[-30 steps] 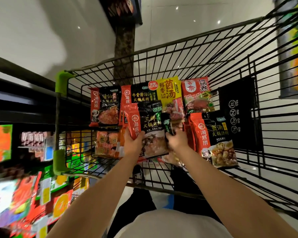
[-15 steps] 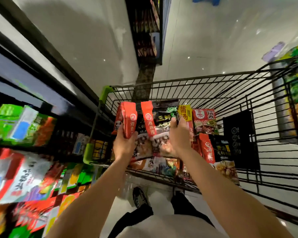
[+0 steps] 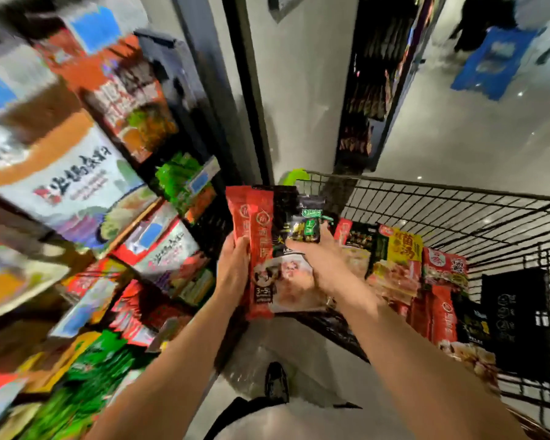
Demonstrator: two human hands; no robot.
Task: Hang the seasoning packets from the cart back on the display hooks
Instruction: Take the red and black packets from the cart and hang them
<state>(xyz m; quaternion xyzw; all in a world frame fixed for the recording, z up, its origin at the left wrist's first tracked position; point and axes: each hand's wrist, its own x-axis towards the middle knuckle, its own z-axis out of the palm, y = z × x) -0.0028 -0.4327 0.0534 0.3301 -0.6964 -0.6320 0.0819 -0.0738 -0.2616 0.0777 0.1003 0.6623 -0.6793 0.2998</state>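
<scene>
A stack of red-and-black seasoning packets (image 3: 264, 242) is held upright in front of me, over the left near corner of the black wire cart (image 3: 458, 217). My left hand (image 3: 234, 271) grips the stack's left edge. My right hand (image 3: 318, 262) holds its right side, fingers over the black packet faces. More seasoning packets (image 3: 404, 265) lie in the cart to the right, red, yellow and black. The display shelves (image 3: 115, 192) on the left carry hanging packets, badly blurred; I cannot make out any hooks.
A dark pillar (image 3: 242, 90) rises behind the cart's green corner (image 3: 296, 177). Another dark rack (image 3: 375, 90) stands farther back. A blue stool (image 3: 492, 61) and a person in dark clothes are at the far right on the glossy floor. My shoe (image 3: 277, 382) shows below.
Both hands have lifted the stack out of the cart and carried it left. My view has swung left and up, bringing the display shelves into frame.
</scene>
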